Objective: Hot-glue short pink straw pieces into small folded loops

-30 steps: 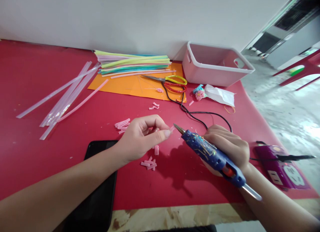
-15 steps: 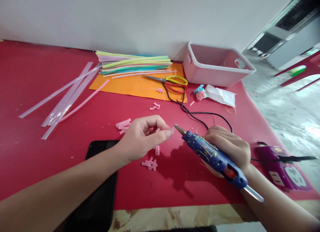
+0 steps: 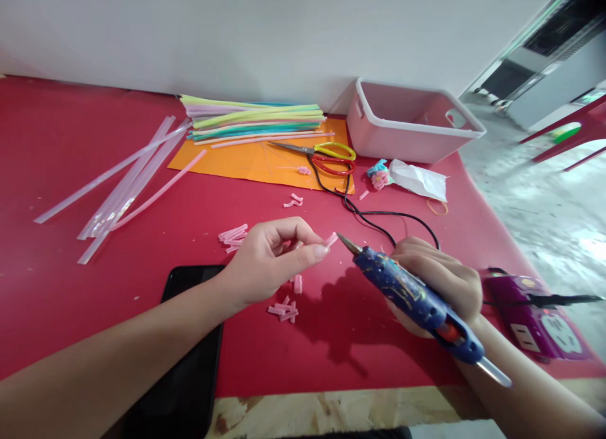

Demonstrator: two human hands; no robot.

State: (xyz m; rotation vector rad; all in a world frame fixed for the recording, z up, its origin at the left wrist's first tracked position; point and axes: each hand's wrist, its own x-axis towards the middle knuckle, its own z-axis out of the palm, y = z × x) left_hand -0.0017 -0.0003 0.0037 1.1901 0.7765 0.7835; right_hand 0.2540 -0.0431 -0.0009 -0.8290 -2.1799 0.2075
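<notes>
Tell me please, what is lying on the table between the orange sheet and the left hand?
In the head view, a few short pink pieces lie on the red table between the orange sheet and the left hand.

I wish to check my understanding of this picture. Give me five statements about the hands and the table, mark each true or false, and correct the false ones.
1. The right hand holds a blue glue gun. True.
2. The left hand holds the scissors. False: it pinches a small pink piece; the scissors lie on the orange sheet.
3. A clear stick protrudes from the glue gun's rear end. True.
4. The pink bin stands left of the coloured sticks. False: it stands right of them.
5. A purple box lies right of the right hand. True.
</notes>
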